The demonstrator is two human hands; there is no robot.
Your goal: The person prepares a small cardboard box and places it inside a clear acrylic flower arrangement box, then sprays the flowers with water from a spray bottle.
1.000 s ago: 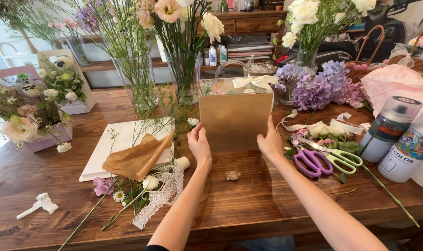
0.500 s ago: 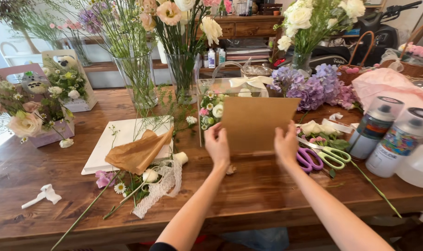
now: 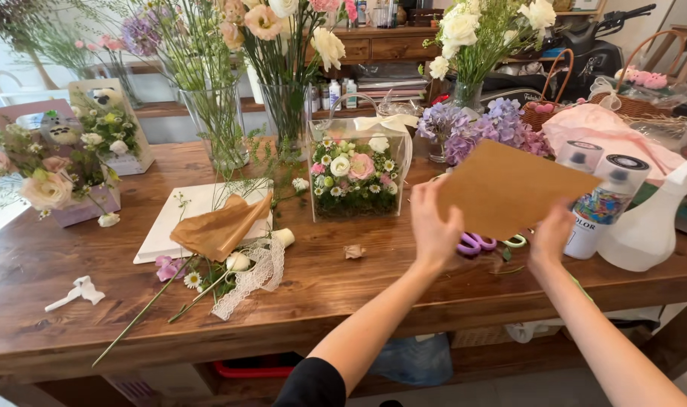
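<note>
The brown card sheet (image 3: 509,188) was held tilted in the air above the surface (image 3: 358,286), to the right of the clear flower box (image 3: 356,169). Both hands gripped it along its lower edge: the left hand (image 3: 434,230) pinched the lower left corner, fingers behind and thumb toward the camera, while the right hand (image 3: 552,234) clasped the lower right part, so the sheet rose up and away from the two hands. Under the sheet, between the hands, purple-handled scissors (image 3: 475,243) lay on the surface, partly hidden. Just right of the sheet stood two spray cans (image 3: 607,200) with dark caps, and beyond them a white watering can (image 3: 653,226). Behind the sheet sat a bunch of purple hydrangeas (image 3: 487,128).

Left of the flower box lay a white board (image 3: 174,226) with crumpled brown paper (image 3: 219,226) on it, and in front of that a strip of white lace (image 3: 253,279) and loose stems. A small dried bloom (image 3: 354,251) rested on the surface in front of the box. Tall glass vases (image 3: 219,128) of flowers stood behind the box.
</note>
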